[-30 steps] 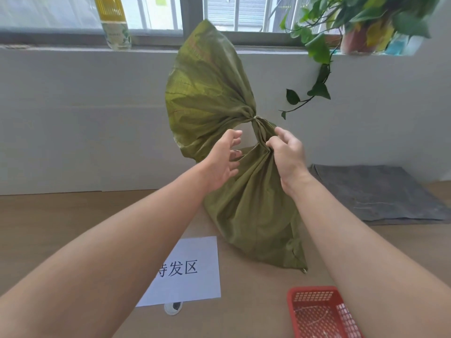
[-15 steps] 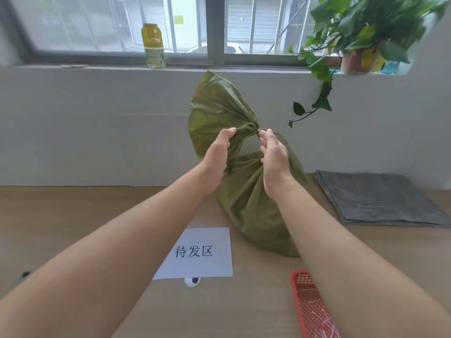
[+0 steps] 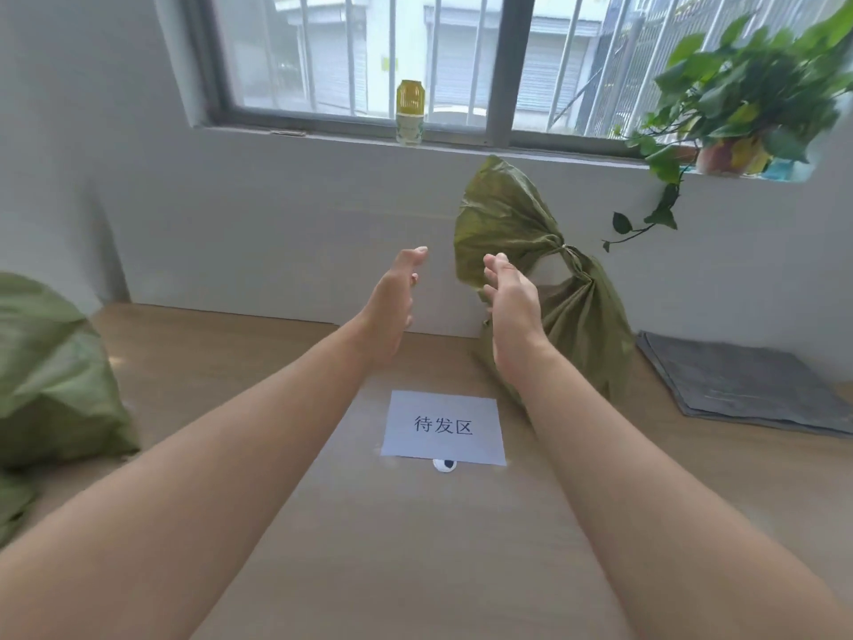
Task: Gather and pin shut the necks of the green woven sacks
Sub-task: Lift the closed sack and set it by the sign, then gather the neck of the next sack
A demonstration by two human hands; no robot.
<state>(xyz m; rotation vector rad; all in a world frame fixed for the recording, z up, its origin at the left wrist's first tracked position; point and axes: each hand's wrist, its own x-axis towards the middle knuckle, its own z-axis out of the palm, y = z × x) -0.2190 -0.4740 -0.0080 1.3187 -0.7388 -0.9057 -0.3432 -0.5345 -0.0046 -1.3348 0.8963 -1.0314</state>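
Head, left hand (image 3: 390,302), right hand (image 3: 510,295), fingers (image 3: 417,252) loose, empty

We list one white paper sheet (image 3: 443,427), flat on the wooden table (image 3: 415,547), printed in black 待发区, yellow bottle (image 3: 410,113) on the sill, label too blurred for us to read

The pale wooden surface (image 3: 207,344) in front of me runs back to the white wall (image 3: 277,233). On my right a green woven sack (image 3: 586,325) stands on it, leaning at the wall, its neck (image 3: 567,252) cinched tight and the mouth fanned out above. A second green sack (image 3: 51,376) slumps at the far left. Between them a white sheet (image 3: 443,408) printed with three characters lies flat, a small white disc (image 3: 445,464) with a dark centre just at its near edge. Further right, a folded grey mat (image 3: 747,385) lies by the wall.
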